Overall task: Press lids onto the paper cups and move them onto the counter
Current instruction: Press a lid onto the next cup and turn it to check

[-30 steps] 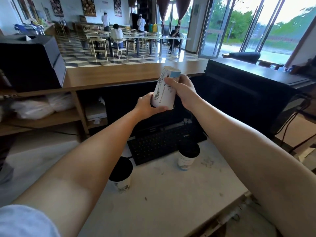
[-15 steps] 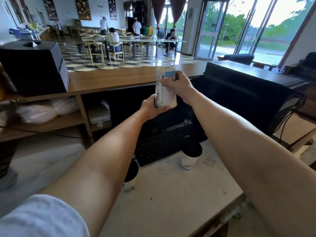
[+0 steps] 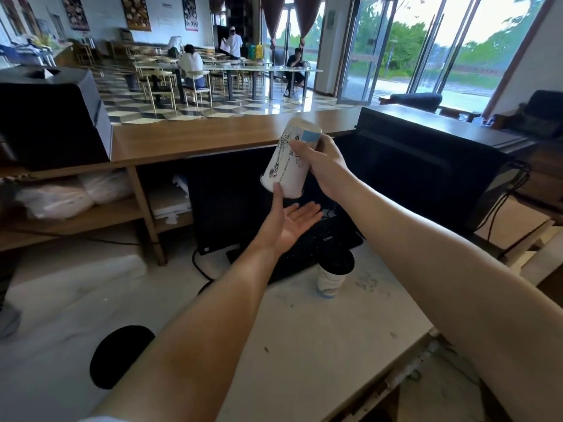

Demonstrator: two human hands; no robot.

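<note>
The right hand [image 3: 324, 167] grips a tipped paper cup [image 3: 285, 166]. The left hand [image 3: 291, 228] lies flat under it, palm up, thumb on its rim.

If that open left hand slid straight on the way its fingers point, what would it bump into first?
The left hand would likely meet the right hand near its wrist, below the paper cup it grips; depth is unclear.
</note>
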